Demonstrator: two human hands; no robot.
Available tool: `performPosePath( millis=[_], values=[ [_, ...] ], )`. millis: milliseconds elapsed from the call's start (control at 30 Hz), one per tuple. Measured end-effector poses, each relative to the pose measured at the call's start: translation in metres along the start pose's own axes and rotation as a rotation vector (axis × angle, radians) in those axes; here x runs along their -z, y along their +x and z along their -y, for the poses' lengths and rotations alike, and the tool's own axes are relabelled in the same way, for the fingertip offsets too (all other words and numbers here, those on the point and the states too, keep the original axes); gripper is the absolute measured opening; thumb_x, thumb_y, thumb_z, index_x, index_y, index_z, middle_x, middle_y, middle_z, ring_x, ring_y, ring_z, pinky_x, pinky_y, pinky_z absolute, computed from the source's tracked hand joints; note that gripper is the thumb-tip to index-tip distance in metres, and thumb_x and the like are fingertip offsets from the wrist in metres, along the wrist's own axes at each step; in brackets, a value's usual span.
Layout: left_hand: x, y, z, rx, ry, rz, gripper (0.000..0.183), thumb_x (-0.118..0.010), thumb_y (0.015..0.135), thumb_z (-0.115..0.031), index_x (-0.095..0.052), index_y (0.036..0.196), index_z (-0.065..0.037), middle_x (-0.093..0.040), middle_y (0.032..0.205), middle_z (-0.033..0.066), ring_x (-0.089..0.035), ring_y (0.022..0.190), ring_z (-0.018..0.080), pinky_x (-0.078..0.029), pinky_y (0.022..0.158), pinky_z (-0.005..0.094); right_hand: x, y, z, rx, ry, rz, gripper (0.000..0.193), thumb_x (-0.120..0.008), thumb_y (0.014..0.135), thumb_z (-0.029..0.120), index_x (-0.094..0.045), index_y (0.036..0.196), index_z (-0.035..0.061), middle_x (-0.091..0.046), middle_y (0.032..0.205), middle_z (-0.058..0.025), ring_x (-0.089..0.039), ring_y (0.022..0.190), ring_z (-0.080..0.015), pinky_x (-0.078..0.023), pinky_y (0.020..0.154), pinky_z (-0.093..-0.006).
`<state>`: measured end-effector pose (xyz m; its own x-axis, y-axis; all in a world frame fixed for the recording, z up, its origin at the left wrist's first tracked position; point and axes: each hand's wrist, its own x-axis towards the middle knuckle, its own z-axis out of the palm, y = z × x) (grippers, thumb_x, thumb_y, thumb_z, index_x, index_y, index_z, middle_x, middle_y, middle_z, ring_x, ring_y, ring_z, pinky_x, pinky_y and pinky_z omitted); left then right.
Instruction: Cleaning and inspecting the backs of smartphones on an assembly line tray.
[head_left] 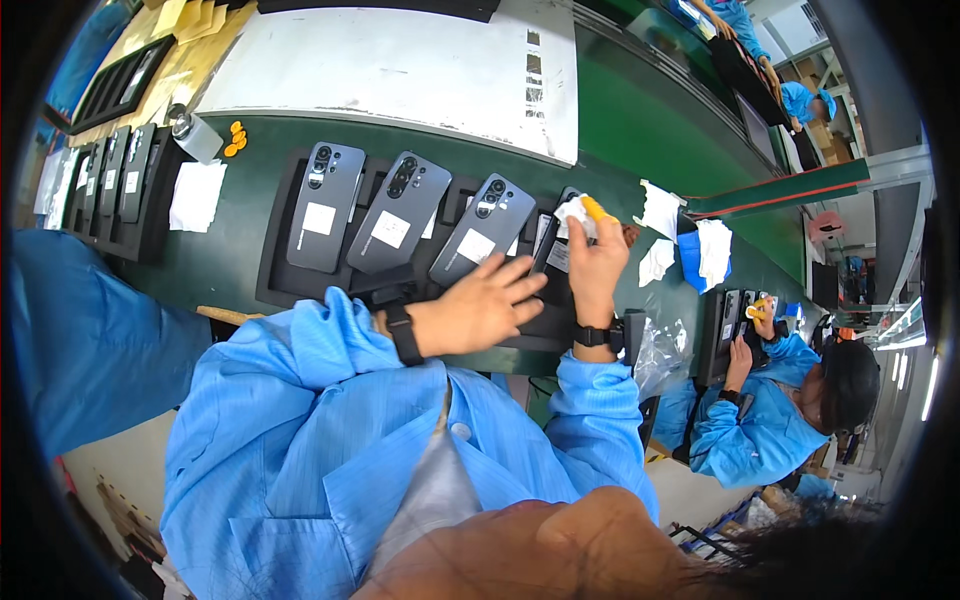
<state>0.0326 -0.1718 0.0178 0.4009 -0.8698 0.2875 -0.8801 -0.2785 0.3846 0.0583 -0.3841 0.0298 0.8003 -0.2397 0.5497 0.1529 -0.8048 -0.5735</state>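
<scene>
A row of dark grey smartphones, each with a white label on its back, lies camera side up in a black tray [275, 262]. Three are in plain sight: a left phone [333, 190], a middle phone [412, 200] and a third phone [500, 215]. My left hand [475, 308] is open, fingers spread, over the lower end of the third phone. At the tray's right end, my right hand [598, 262] pinches a white cloth [572, 212] against the top of another phone [545, 258], partly hidden by the hand. An orange-yellow cover sits on a right fingertip.
More phones [135, 172] stand in a black tray at left, near white cloths [198, 195], a bottle [197, 137] and orange finger covers [236, 139]. White cloths [660, 210] and a blue holder [690, 262] lie right. A co-worker [765, 410] handles phones farther right.
</scene>
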Motion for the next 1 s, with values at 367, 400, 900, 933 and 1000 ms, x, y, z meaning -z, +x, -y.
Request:
performPosePath(
  millis=[367,400,900,933,1000],
  values=[
    [-0.024,0.003,0.006,-0.019,-0.174,0.048,0.053,-0.069,0.087,-0.040,-0.064,0.129,-0.007,-0.043,0.153,0.0110,-0.029,0.147,0.0326,-0.027,0.116,0.0555,0.007,-0.017,-0.007,0.134,-0.357,0.094,0.017,-0.074,0.084,0.017,-0.074,0.097,0.0075,-0.062,0.088,-0.0105,-0.057,0.086,-0.0325,-0.043,0.083,-0.0451],
    [-0.023,0.004,0.007,-0.016,-0.187,0.073,0.054,-0.069,0.087,-0.040,-0.064,0.129,-0.007,-0.043,0.153,0.0116,-0.029,0.147,0.0328,-0.027,0.116,0.0553,0.006,-0.023,-0.009,0.126,-0.376,0.092,0.017,-0.075,0.083,0.016,-0.074,0.097,0.0070,-0.061,0.088,-0.0109,-0.057,0.086,-0.0330,-0.043,0.083,-0.0449],
    [-0.026,0.006,0.011,-0.006,-0.273,0.130,0.055,-0.072,0.084,-0.039,-0.066,0.126,-0.005,-0.042,0.154,0.0117,-0.027,0.148,0.0326,-0.027,0.117,0.0530,-0.026,0.021,0.000,0.201,-0.333,0.169,0.013,-0.076,0.081,0.010,-0.069,0.087,0.0006,-0.060,0.088,-0.0147,-0.056,0.083,-0.0361,-0.045,0.072,-0.0465],
    [-0.027,0.006,0.011,-0.006,-0.276,0.127,0.055,-0.072,0.084,-0.039,-0.066,0.126,-0.005,-0.042,0.154,0.0116,-0.027,0.149,0.0324,-0.027,0.117,0.0526,-0.025,0.023,-0.005,0.187,-0.350,0.156,0.012,-0.075,0.082,0.011,-0.068,0.086,0.0013,-0.061,0.089,-0.0149,-0.056,0.084,-0.0362,-0.045,0.074,-0.0461],
    [-0.028,0.006,0.011,-0.006,-0.273,0.138,0.056,-0.072,0.083,-0.040,-0.065,0.127,-0.005,-0.042,0.154,0.0113,-0.026,0.149,0.0319,-0.027,0.117,0.0523,-0.019,0.021,-0.009,0.182,-0.346,0.140,0.012,-0.075,0.082,0.011,-0.068,0.086,0.0016,-0.061,0.090,-0.0148,-0.056,0.084,-0.0362,-0.045,0.075,-0.0461]
  ],
)
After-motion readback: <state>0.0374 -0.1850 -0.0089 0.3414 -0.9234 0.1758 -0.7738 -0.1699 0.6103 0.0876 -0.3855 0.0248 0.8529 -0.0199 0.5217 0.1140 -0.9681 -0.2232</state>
